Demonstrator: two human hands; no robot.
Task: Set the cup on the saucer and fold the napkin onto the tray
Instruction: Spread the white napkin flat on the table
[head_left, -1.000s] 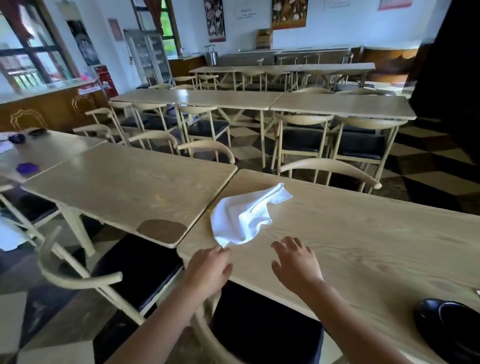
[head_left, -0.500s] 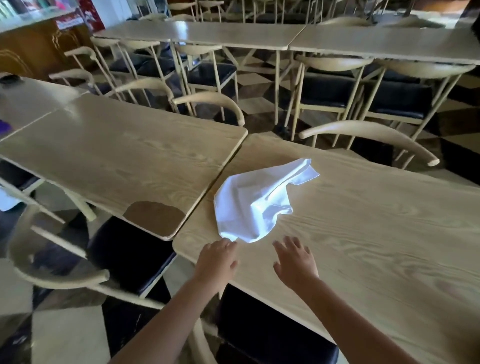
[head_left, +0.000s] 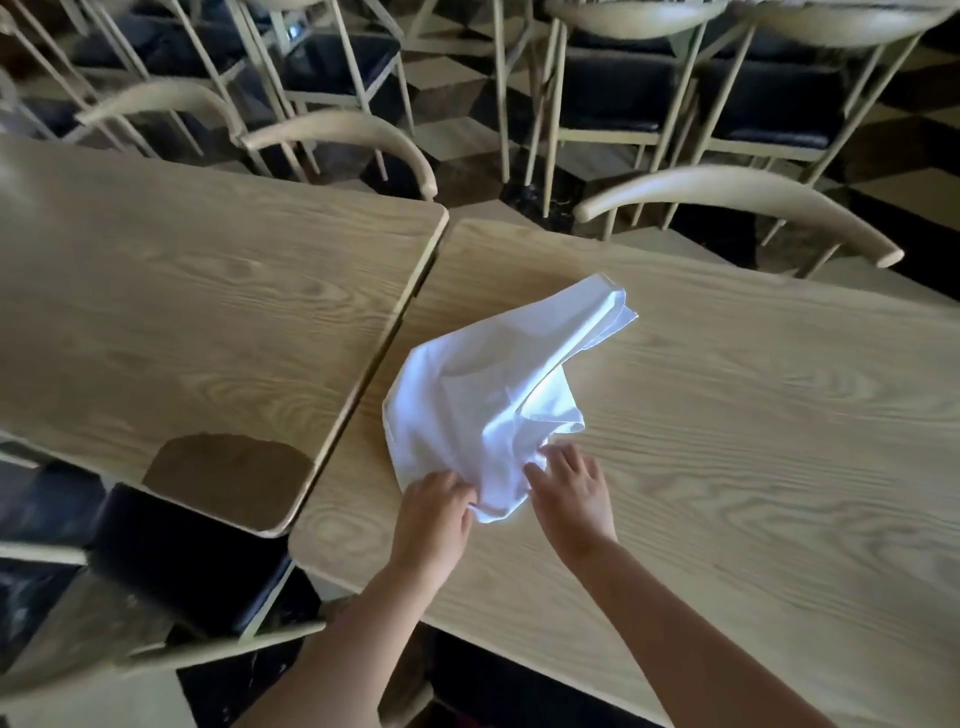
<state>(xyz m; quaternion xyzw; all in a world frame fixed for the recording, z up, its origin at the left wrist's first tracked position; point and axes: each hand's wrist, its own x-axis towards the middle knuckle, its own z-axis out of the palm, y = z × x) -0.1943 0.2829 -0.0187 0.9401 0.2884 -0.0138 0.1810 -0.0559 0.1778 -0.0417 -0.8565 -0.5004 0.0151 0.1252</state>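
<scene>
napkin (head_left: 493, 400): 1, crumpled | tables: 2 | left hand (head_left: 434, 519) pinching napkin | right hand (head_left: 571, 493) spread, touching napkin

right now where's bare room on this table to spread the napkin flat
Bare wood lies right of the napkin, out past the right hand, and beyond it toward the chair. The left table is bare too. It is crowded only where the left hand meets the cloth.

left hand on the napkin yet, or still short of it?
Touching. In the head view the left hand has its fingertips on the near edge of the white napkin, with cloth bunched against them and no gap.
</scene>
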